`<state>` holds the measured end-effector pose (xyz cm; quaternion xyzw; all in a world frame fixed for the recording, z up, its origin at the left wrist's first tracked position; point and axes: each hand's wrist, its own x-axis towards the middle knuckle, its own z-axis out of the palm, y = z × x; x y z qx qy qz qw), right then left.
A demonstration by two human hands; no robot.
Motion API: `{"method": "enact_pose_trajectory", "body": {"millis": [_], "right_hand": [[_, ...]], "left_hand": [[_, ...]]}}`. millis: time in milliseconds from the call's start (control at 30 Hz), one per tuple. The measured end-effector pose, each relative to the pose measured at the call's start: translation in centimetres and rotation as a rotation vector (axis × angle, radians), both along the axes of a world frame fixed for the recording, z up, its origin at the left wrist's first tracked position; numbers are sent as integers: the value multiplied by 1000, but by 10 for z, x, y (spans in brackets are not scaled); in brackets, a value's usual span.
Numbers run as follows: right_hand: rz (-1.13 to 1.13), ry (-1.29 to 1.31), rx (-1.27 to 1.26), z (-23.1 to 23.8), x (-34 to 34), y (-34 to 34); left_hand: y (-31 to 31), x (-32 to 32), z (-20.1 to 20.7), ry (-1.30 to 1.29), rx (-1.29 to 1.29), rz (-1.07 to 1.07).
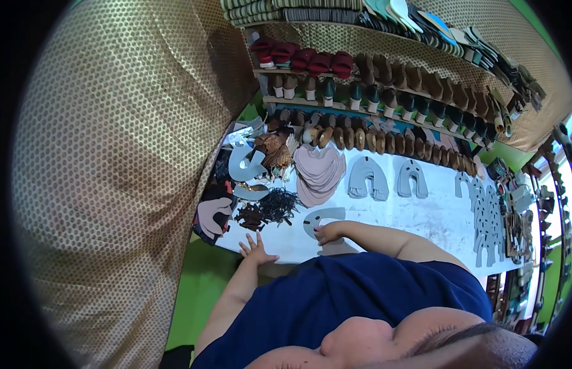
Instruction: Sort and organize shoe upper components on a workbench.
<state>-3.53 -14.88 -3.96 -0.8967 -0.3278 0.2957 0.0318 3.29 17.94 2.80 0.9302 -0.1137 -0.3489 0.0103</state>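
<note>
My right hand (327,234) is closed on the lower edge of a grey, curved shoe-upper piece (332,213) at the front of the white table (384,240). Small dark marks or parts show on that piece near my fingers. Fingers spread, my left hand (258,252) rests at the table's front edge and holds nothing. Beyond it lie a small heap of dark brown strips (250,217) and a tangle of black straps (280,205).
Stacks of grey U-shaped uppers (367,179) and pinkish pieces (319,178) lie farther back. More grey pieces (487,215) cover the right end. Behind the table, shelves carry heeled shoes (355,93) and red slippers (319,61). A gold patterned curtain (120,172) hangs at left.
</note>
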Motion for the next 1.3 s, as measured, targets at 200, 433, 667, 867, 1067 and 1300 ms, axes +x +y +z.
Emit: {"method": "enact_pose_trajectory", "body": {"millis": [200, 433, 667, 867, 1067, 1300], "right_hand": [[-496, -59, 18, 41, -1, -7], [-351, 344, -226, 89, 31, 5], [-410, 132, -211, 145, 13, 25], [-460, 151, -210, 108, 4, 20], [-462, 145, -140, 95, -23, 14], [-425, 52, -308, 90, -3, 20]], "left_hand": [[-1, -4, 3, -22, -42, -12], [-3, -2, 4, -9, -37, 0], [-2, -3, 1, 1, -34, 15], [-8, 0, 3, 7, -32, 23], [-4, -1, 2, 15, -38, 40], [-5, 1, 0, 37, -8, 26]]}}
